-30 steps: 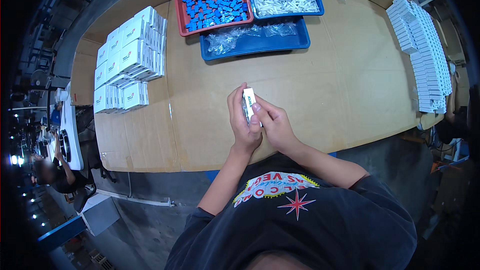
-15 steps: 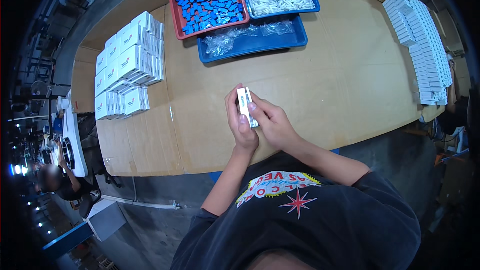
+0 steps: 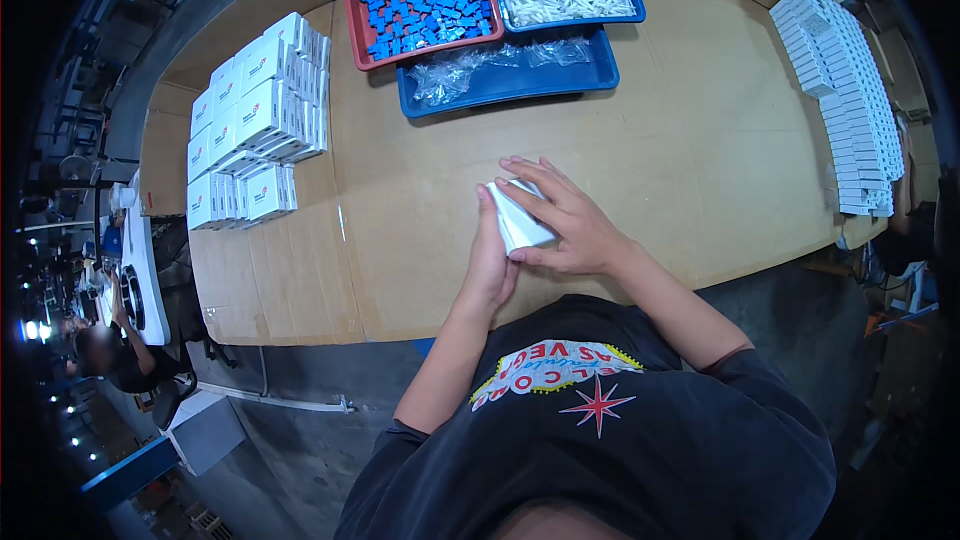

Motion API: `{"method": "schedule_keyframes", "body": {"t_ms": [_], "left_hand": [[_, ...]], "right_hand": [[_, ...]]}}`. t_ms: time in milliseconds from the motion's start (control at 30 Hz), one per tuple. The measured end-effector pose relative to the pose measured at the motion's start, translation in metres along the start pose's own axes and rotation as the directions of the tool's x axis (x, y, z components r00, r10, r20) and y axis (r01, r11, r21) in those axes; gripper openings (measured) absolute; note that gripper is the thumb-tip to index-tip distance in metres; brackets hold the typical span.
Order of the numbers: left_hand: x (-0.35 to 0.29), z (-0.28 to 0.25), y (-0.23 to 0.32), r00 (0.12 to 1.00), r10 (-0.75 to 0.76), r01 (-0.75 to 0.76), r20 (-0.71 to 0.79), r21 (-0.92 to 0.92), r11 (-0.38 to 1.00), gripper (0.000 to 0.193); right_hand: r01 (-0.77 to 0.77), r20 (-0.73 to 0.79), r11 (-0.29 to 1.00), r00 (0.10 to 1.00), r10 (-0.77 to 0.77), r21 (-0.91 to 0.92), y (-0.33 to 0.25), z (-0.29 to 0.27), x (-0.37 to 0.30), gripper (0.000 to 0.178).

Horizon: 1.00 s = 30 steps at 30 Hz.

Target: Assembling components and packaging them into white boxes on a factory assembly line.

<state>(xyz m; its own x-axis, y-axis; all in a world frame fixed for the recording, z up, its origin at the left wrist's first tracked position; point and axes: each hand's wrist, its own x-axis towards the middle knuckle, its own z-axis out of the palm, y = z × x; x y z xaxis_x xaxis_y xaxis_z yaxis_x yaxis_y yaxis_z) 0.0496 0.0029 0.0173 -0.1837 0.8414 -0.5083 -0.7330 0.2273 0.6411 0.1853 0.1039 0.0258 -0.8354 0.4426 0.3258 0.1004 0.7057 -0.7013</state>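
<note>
Between my two hands is a small white box [image 3: 522, 224], held above the near part of the cardboard-covered table [image 3: 420, 270]. My left hand [image 3: 490, 258] supports it from the left and below, thumb along its edge. Over its upper right side lies my right hand [image 3: 570, 225], fingers across the far end and thumb at the near corner. Part of the box is hidden under the right fingers.
At the far side stand a red tray [image 3: 352, 20] of blue plastic pieces, a blue tray [image 3: 636, 0] of white slender pieces, and another blue tray [image 3: 520, 103] with clear plastic bags. White boxes are stacked at left [image 3: 240, 125] and right [image 3: 845, 100]. A person [image 3: 130, 355] sits far left.
The box has been turned, so a broad plain white face shows instead of its narrow printed side. My right hand has shifted to spread its fingers over the box.
</note>
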Motion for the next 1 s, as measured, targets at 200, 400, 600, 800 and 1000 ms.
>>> {"method": "schedule_keyframes", "body": {"t_ms": [200, 400, 600, 800, 1000], "left_hand": [[-0.01, 0.011, 0.0, 0.999, -0.035, 0.035, 0.012, 0.025, 0.999, 0.077], [-0.008, 0.0, -0.005, 0.999, 0.008, -0.006, 0.052, -0.044, 0.999, 0.068], [-0.008, 0.0, -0.002, 0.998, -0.04, 0.044, 0.052, -0.086, 0.995, 0.063], [-0.005, 0.008, 0.0, 0.997, -0.028, 0.048, 0.072, -0.3, 0.953, 0.067], [-0.007, 0.02, 0.023, 0.984, 0.052, 0.017, 0.171, -0.382, 0.924, 0.072]], "right_hand": [[0.189, -0.057, 0.981, 0.981, -0.187, 0.032, 0.018, 0.012, -0.003, 0.083], [0.235, -0.188, 0.961, 0.96, -0.207, 0.145, 0.021, 0.026, -0.008, 0.077], [0.199, -0.254, 0.954, 0.957, -0.14, 0.226, 0.02, 0.032, -0.013, 0.079], [0.01, -0.306, 0.596, 0.865, 0.397, 0.803, 0.01, 0.017, -0.003, 0.099], [0.085, -0.316, 0.464, 0.836, 0.449, 0.882, 0.007, -0.008, 0.018, 0.095]]}}
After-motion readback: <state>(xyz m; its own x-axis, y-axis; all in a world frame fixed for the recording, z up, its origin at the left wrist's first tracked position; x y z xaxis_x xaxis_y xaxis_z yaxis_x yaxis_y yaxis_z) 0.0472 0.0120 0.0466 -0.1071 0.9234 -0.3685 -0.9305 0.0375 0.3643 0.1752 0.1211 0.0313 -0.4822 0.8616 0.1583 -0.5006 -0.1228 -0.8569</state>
